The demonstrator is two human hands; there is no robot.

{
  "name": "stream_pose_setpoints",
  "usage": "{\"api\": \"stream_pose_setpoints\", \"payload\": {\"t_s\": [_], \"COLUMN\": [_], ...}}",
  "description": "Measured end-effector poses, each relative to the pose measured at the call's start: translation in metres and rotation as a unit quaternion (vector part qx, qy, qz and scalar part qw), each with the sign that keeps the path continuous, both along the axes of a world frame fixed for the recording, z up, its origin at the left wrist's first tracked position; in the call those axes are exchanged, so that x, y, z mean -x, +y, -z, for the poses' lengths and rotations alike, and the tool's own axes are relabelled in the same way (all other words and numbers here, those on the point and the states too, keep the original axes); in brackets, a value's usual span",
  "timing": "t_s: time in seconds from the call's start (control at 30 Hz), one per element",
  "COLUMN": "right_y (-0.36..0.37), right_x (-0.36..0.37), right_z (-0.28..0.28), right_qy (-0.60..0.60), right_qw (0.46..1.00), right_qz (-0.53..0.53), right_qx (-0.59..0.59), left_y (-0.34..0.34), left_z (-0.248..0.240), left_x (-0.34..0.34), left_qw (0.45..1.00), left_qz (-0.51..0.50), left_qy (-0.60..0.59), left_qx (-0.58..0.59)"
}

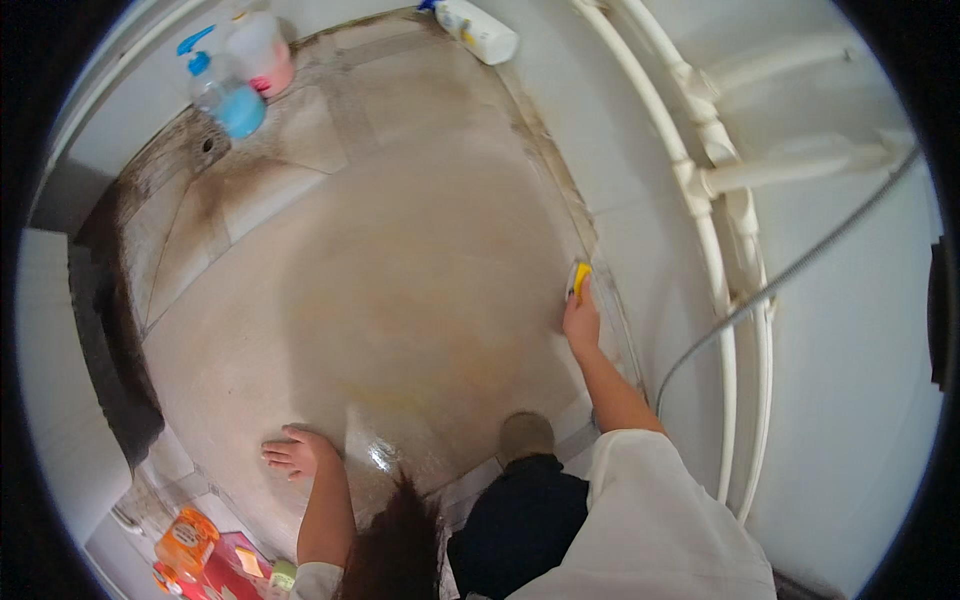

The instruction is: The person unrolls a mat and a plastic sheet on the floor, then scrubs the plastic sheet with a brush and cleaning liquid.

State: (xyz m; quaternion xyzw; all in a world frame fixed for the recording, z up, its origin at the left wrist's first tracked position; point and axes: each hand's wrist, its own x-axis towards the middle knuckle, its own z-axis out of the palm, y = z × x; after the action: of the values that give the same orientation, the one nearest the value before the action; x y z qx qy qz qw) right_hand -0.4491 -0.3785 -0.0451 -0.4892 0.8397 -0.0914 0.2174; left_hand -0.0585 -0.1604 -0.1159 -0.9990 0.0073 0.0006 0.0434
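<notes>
My right hand [580,321] is closed round a small yellow and white scrubber [582,277]; whether it is a sponge or a brush does not show clearly. It rests on the beige tiled floor [400,240] close to the foot of the right wall. At the lower left, my left hand [300,453] lies with fingers spread, palm down on the floor, and holds nothing. A wet, shiny patch [381,454] glints on the floor to the right of that hand. Darker, damp-looking floor spreads between my two hands.
A blue pump bottle [240,108], a pink-filled jug [268,65] and a white bottle [484,32] stand or lie along the far edge. A drain hole [208,146] sits in grimy tile. White pipes [708,230] and a metal hose [790,273] run right; an orange package [188,540] lies lower left.
</notes>
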Motion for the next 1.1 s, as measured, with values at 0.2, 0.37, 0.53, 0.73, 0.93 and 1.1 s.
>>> {"api": "stream_pose_setpoints", "payload": {"t_s": [0.2,0.37,0.53,0.73,0.93,1.1], "right_y": [0.141,0.089,0.077,0.015,-0.105,-0.172], "right_x": [0.062,0.046,0.011,-0.008,-0.074,-0.15], "right_z": [0.024,0.048,0.034,0.031,0.018,0.008], "right_qy": [0.027,0.0,0.011,0.018,-0.037,-0.112], "right_qw": [0.983,0.884,0.886,0.939,0.959,0.984], "right_qz": [0.165,0.465,0.462,0.343,0.282,0.132], "right_qx": [-0.079,-0.049,-0.047,-0.03,-0.018,0.043], "left_y": [-0.006,-0.004,0.002,-0.004,0.0,0.001], "left_z": [-0.006,0.0,0.001,-0.004,0.001,-0.002], "left_x": [0.007,0.005,-0.006,0.003,-0.001,-0.003], "left_qw": [1.0,1.0,1.0,1.0,1.0,1.0], "left_qz": [-0.003,0.007,-0.002,0.001,-0.004,-0.018], "left_qy": [0.013,0.003,0.0,0.012,-0.003,0.009], "left_qx": [-0.005,0.005,-0.002,0.015,0.004,-0.005]}}
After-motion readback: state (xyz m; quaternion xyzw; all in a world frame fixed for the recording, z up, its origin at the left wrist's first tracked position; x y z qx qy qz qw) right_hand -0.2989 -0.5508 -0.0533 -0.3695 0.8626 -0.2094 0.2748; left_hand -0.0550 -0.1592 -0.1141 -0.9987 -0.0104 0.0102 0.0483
